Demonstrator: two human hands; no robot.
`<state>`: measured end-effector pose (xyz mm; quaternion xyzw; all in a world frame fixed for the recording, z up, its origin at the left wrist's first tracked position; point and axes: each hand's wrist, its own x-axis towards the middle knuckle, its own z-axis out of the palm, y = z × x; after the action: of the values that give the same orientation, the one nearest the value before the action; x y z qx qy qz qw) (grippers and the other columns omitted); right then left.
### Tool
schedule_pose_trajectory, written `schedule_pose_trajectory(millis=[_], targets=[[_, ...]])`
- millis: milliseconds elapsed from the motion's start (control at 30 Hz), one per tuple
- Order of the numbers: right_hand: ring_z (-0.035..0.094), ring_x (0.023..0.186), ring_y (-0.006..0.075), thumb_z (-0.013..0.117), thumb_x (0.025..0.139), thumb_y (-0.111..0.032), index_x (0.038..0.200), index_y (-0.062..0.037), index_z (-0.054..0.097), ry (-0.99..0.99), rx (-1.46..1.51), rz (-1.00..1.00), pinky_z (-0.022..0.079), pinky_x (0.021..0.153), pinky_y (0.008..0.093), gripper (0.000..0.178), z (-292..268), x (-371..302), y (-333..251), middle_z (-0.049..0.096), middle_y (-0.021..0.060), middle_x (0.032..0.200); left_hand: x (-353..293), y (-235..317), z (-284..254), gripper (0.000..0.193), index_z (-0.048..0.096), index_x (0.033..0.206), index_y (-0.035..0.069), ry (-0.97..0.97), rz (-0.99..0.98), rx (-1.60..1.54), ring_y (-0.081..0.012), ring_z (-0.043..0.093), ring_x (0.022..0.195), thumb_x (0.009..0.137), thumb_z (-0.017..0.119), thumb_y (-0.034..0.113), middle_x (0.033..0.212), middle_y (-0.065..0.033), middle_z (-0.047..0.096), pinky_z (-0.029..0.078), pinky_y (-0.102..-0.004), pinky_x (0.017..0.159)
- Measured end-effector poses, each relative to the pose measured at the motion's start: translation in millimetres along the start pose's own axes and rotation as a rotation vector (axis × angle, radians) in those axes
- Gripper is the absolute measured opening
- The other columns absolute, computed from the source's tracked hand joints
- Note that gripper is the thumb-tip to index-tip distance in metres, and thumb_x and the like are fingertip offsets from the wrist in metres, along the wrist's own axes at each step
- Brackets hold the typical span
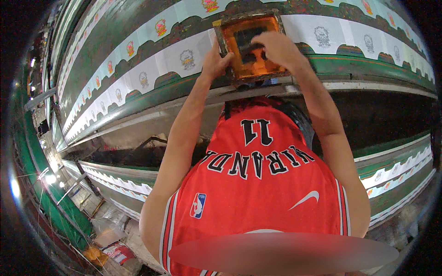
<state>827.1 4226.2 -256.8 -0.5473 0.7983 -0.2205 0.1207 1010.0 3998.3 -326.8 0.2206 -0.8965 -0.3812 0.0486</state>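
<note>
A small screen printing frame (pixel 228 23) with an orange, see-through mesh lies on the long printing table, over the near row of white fabric pieces. My left hand (pixel 216 63) grips its left side, the thumb resting on the edge. Above the right half of the mesh is my right hand (pixel 279 49), its fingers curled inward. What those fingers hold, if anything, I cannot make out. Dark patches, perhaps ink, show on the mesh beside them. Left of the frame, a white fabric piece (pixel 202 47) bears a dark outlined emblem; another white piece (pixel 336 39) lies to the right.
A farther row of pale pieces (pixel 147 34) carries red and yellow emblems. The green table's metal rail (pixel 368 87) runs between it and my body. Behind me stands another long table (pixel 115 172) with printed rows. Green netting (pixel 50 193) and bags (pixel 110 230) are at lower left.
</note>
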Motion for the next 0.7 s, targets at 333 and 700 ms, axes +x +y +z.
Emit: schedule_pose_trajectory(millis=[333, 700], targets=[[0.069, 0.120, 0.0401, 0.070, 0.091, -0.001, 0.135, -0.0144, 0.075, 0.002, -0.034, 0.067, 0.056, 0.106, 0.0495, 0.046, 1, 29, 8, 0.076, 0.0148, 0.126, 2, 0, 9, 0.106, 0.011, 0.174, 0.003, -0.031, 0.036, -0.062, -0.0418, 0.076, 0.068, 0.095, 0.074, 0.034, 0.092, -0.0274, 0.078, 0.063, -0.0518, 0.068], [0.068, 0.123, 0.0393, 0.066, 0.088, 0.008, 0.134, -0.0111, 0.075, -0.008, 0.097, 0.092, 0.054, 0.108, 0.0474, 0.051, -14, -43, -17, 0.076, 0.0144, 0.129, -4, 25, 14, 0.112, 0.009, 0.174, 0.000, -0.044, -0.046, -0.012, -0.0554, 0.075, 0.087, 0.092, 0.073, 0.040, 0.095, -0.0351, 0.076, 0.059, -0.0608, 0.083]])
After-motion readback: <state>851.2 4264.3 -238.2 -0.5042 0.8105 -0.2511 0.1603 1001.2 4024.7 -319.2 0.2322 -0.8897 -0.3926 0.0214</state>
